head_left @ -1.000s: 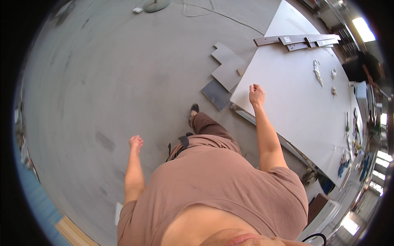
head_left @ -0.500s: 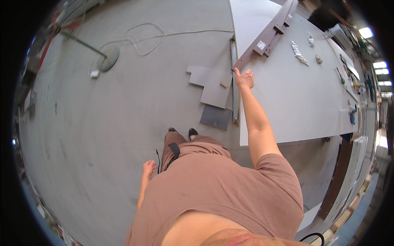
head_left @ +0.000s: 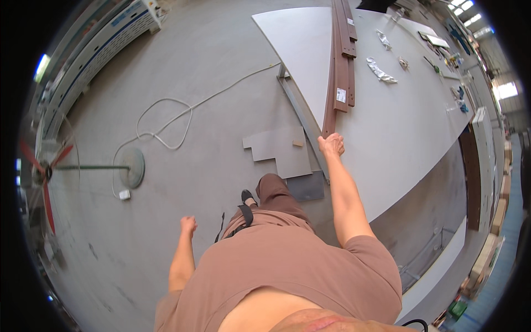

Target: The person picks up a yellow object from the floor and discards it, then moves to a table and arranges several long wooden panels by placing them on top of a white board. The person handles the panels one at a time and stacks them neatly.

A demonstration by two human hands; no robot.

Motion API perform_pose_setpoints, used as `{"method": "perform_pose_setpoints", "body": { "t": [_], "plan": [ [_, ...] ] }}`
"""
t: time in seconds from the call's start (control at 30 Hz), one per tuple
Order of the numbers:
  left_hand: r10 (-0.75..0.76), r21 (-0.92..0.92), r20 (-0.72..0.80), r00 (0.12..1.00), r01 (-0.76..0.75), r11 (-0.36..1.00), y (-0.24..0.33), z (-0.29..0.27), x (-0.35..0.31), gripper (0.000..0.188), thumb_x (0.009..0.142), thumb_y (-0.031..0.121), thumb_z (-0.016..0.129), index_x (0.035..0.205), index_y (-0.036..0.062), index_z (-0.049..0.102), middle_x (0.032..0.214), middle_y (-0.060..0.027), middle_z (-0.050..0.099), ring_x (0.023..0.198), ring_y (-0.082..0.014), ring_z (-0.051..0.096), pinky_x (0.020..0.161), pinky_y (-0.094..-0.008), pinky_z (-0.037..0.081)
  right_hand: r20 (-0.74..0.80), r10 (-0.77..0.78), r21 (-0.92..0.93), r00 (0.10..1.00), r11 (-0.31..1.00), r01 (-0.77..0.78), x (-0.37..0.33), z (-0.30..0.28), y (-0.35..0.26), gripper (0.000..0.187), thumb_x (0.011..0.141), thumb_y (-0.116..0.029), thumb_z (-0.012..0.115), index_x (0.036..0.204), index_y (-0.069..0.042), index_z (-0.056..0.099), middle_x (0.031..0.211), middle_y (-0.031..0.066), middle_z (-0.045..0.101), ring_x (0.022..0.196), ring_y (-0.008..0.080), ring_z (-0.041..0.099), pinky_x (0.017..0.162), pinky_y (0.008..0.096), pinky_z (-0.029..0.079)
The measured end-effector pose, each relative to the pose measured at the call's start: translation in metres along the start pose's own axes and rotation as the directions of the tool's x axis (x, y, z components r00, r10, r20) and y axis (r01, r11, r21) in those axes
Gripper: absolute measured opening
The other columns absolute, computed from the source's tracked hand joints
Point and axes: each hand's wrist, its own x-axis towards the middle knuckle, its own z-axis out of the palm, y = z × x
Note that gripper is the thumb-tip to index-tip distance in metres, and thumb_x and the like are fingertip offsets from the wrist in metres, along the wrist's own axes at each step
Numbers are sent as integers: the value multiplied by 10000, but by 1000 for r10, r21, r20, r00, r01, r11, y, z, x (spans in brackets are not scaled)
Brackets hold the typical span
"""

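While the right hand [head_left: 332, 145] has its grip closed on a brown board [head_left: 335, 83] at upper centre, the left hand [head_left: 188, 225] hangs lower left, its grip unclear.

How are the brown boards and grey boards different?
The brown boards are long and narrow; the grey boards are shorter and wider. The brown boards lie on the table, the grey boards on the floor. The right hand is at the brown boards, not the grey boards. Both lie flat.
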Motion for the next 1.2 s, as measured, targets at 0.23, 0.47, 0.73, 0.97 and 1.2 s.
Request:
{"method": "perform_pose_setpoints", "body": {
  "t": [0.23,0.47,0.73,0.97,1.2],
  "plan": [
    [493,53,272,826,-525,850,310,120,63,268,899,177,610,1065,-29,651,860,-72,654,702,-142,620,583,-270,487,46,39,60,998,997,-42,-47,-7,20,714,769,-487,727,1220,37,547,1250,227,564,1194,403,549,978,520,465],
    [466,197,536,704,-641,742,452,218,6,410,903,238,629,1215,-27,633,1056,-123,702,873,-188,674,728,-331,543,-64,119,192,991,976,-105,-49,-61,9,1080,739,-560,772,1483,29,257,1398,248,444,1296,401,441,1062,504,394],
    [331,167,777,536,-682,712,573,322,-26,437,941,272,624,1270,-15,599,1145,-116,669,1012,-212,660,829,-335,532,-55,137,113,989,985,-130,89,-69,-59,1287,633,-502,859,1572,-162,46,1448,232,386,1301,432,429,1076,504,382],
    [211,160,887,410,-704,692,633,402,-49,405,946,277,622,1242,1,615,1124,-116,671,993,-215,665,837,-339,537,-3,228,148,974,963,-225,76,-58,-33,1230,667,-386,855,1575,-197,47,1316,260,485,1203,423,509,1019,513,422],
    [180,142,923,339,-737,661,703,487,-48,349,920,238,635,1166,-10,645,1028,-95,675,886,-201,671,778,-339,547,-314,246,52,917,969,-242,38,-12,-51,943,729,-215,827,1476,-76,270,1257,185,509,1165,359,521,973,474,446]
  ]
}}
